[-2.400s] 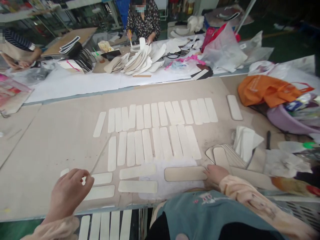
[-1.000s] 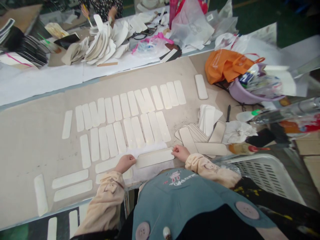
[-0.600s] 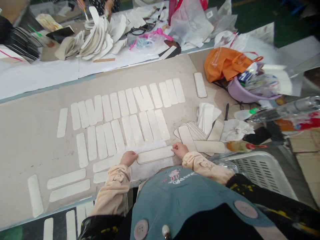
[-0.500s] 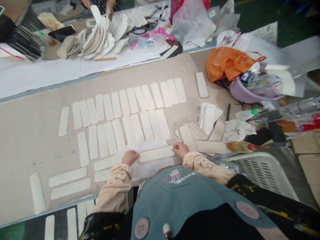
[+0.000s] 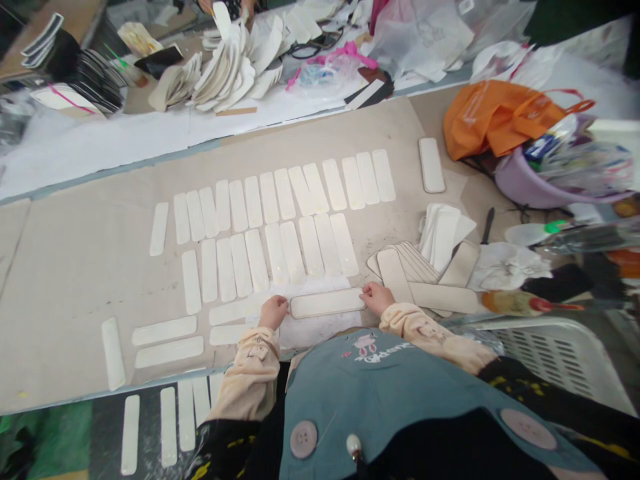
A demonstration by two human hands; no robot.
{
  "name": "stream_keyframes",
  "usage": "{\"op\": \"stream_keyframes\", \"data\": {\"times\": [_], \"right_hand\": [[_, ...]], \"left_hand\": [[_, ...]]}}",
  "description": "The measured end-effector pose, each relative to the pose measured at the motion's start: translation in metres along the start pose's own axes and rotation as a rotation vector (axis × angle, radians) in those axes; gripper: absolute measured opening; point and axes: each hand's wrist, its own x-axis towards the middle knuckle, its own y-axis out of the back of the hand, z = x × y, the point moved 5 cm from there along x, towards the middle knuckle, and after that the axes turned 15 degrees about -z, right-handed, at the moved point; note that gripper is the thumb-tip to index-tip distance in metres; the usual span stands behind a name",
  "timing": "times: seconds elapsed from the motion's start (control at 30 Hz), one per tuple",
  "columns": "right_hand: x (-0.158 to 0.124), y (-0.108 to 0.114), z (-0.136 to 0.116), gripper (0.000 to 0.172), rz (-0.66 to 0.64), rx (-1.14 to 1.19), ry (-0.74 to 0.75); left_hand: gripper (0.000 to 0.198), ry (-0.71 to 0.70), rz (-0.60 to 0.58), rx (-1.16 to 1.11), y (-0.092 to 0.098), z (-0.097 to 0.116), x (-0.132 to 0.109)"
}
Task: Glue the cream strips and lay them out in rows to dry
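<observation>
A long pale strip [image 5: 327,304] with rounded ends and a dark edge lies crosswise before me, over a white sheet [image 5: 310,331]. My left hand [image 5: 275,312] is closed in a pinch at the strip's left end. At the other end, the thumb and fingers of my right hand [image 5: 377,297] grip the tip. Beyond the strip, white rounded strips [image 5: 313,247] are laid out in two rows. To the right of my right hand is a pile of dark-edged strips [image 5: 395,275], some fanned out.
Behind the pile lie white pieces [image 5: 443,233] and a dark slim tool [image 5: 489,225]. An orange bag [image 5: 493,123] rests against a purple basin [image 5: 525,177]. A bottle with a red tip [image 5: 515,303] lies above a white plastic crate [image 5: 565,353]. Another person's hands show at the far edge.
The view has shifted, so the table's contents appear farther right. Both hands stay at the ends of the same strip, with the left fingertips now slightly farther from its end.
</observation>
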Motion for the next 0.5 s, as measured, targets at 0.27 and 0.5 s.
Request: {"op": "stream_keyframes", "data": {"times": [0.27, 0.5], "right_hand": [[0.001, -0.001, -0.002, 0.010, -0.024, 0.015, -0.028], [0.000, 0.000, -0.003, 0.012, -0.037, 0.016, -0.034]], "left_hand": [[0.023, 0.054, 0.080, 0.010, -0.017, 0.004, -0.015], [0.024, 0.105, 0.082, -0.010, -0.021, 0.003, -0.009]]}}
